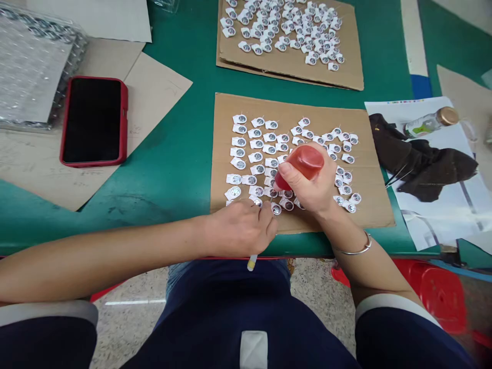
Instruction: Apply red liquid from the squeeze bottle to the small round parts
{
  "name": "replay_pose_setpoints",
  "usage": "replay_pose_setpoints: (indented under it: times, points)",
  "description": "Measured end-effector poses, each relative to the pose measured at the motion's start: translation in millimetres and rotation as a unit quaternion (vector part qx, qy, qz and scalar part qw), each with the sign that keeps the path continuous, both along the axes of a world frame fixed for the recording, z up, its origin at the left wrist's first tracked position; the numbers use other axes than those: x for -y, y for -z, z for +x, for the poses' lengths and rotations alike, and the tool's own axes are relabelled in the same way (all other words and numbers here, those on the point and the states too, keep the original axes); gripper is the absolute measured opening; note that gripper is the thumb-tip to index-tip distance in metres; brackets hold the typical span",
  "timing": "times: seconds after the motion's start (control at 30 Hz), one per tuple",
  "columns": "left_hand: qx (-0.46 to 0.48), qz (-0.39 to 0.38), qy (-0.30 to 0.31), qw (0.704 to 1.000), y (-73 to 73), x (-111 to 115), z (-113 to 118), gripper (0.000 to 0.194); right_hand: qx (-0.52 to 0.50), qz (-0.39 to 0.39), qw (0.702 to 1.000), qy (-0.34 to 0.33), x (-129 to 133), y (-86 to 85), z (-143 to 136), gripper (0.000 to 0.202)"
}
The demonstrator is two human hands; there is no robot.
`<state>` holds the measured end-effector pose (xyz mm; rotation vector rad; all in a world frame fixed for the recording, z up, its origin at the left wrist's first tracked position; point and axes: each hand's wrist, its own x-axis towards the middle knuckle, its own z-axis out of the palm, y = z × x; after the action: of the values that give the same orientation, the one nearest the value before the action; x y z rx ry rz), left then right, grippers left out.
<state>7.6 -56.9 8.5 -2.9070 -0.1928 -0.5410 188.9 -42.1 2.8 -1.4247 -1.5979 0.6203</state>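
Note:
My right hand (315,188) is wrapped round a red squeeze bottle (306,162), tilted with its lower end toward the small pieces. Close to its tip, the fingers of my left hand (242,225) are pinched together. A thin pale stick with a yellow end (251,263) sticks out below my left palm; the rest of it is hidden. Under both hands lies a cardboard sheet (223,210) bearing rows of small white tabs with round silvery discs (238,163). The hands cover some of these pieces.
Another cardboard sheet (253,70) with many similar pieces lies farther back. At left are a red-cased phone (93,121) and a bubble-wrapped packet (31,66). To the right, a dark cloth (426,166), tweezers (397,177) and a small glass bottle (428,123) rest on paper.

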Motion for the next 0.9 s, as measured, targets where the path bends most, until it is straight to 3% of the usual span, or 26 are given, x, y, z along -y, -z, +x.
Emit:
replay_pose_setpoints:
  times: [0.9]
  points:
    - [-0.018, 0.002, -0.001, 1.000, -0.8, -0.6, -1.6, 0.016, 0.004, 0.017, 1.000, 0.008, -3.8, 5.3, 0.5, 0.026]
